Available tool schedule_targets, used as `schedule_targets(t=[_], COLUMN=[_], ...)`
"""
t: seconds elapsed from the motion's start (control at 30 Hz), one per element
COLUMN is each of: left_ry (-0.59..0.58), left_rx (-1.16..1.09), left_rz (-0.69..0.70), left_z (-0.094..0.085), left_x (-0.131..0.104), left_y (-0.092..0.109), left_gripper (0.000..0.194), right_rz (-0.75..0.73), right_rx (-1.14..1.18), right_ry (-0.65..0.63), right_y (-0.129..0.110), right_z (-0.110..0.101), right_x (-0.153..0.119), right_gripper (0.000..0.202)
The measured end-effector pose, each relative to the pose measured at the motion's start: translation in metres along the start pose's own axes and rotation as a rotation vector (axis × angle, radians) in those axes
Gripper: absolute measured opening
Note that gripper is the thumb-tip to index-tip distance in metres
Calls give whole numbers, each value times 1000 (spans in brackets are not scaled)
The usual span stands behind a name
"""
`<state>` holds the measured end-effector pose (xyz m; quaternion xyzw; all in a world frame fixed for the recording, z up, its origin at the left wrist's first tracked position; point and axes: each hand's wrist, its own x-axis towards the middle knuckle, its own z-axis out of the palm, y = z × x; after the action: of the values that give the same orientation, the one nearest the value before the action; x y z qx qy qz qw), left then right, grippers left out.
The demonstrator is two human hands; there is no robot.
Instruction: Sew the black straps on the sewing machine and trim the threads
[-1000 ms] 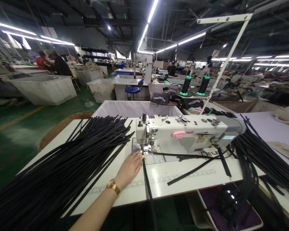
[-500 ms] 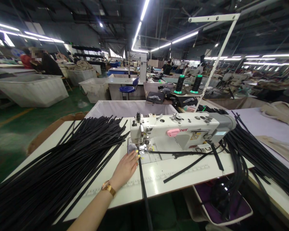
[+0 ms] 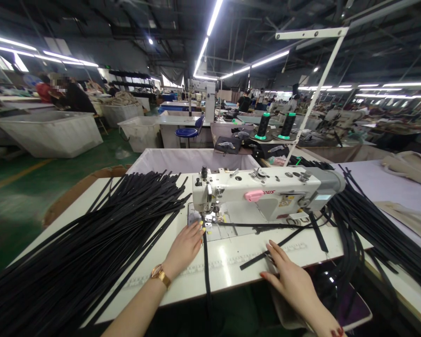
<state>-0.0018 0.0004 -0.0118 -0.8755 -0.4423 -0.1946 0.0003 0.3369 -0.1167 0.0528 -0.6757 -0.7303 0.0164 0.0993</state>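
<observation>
Now the right hand [image 3: 272, 262] has come into view at four o'clock from the needle of the sewing machine [image 3: 259, 189]; half a second ago only the left hand [image 3: 185, 248] showed. Its grip is open, thumb and fingers apart, over the loose strip [image 3: 252, 262]; whether it touches that strip, I cannot tell.

The left hand remains at about seven o'clock from the needle, fingers stretched forward, tips at the black strip [image 3: 206, 267]. Its thumb is hard to make out, so I cannot tell whether that grip is closed. The black strip runs from near the presser foot toward six o'clock and over the table [image 3: 231, 285] edge, hanging straighter than before.

A heap of strips [image 3: 101, 234] lies at nine o'clock, a second bundle [image 3: 382, 224] at three, and two thread cones [image 3: 264, 126] stand at one.
</observation>
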Motion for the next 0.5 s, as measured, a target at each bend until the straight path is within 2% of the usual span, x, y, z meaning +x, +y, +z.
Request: schedule_targets(t=[0.1,0.17,0.27,0.37,0.43,0.5], left_ry=[-1,-2,11,22,24,21], left_rx=[-11,-21,-39,-48,-50,-45], left_rz=[-4,-9,-17,-21,-18,-16], left_z=[-2,-3,-4,-4,-4,-4], left_x=[0,0,0,0,0,0], left_y=[1,1,2,2,3,3], left_gripper=[39,38,38,37,38,38], right_rz=[-106,-170,-287,-381,-394,-368], right_rx=[-127,-178,-239,-233,-156,26], right_ry=[-37,4,154,308,374,346], right_y=[12,16,28,38,29,3], right_z=[13,26,42,46,42,33], right_x=[-3,-14,-33,-44,-46,-49], right_gripper=[54,49,50,50,42,35])
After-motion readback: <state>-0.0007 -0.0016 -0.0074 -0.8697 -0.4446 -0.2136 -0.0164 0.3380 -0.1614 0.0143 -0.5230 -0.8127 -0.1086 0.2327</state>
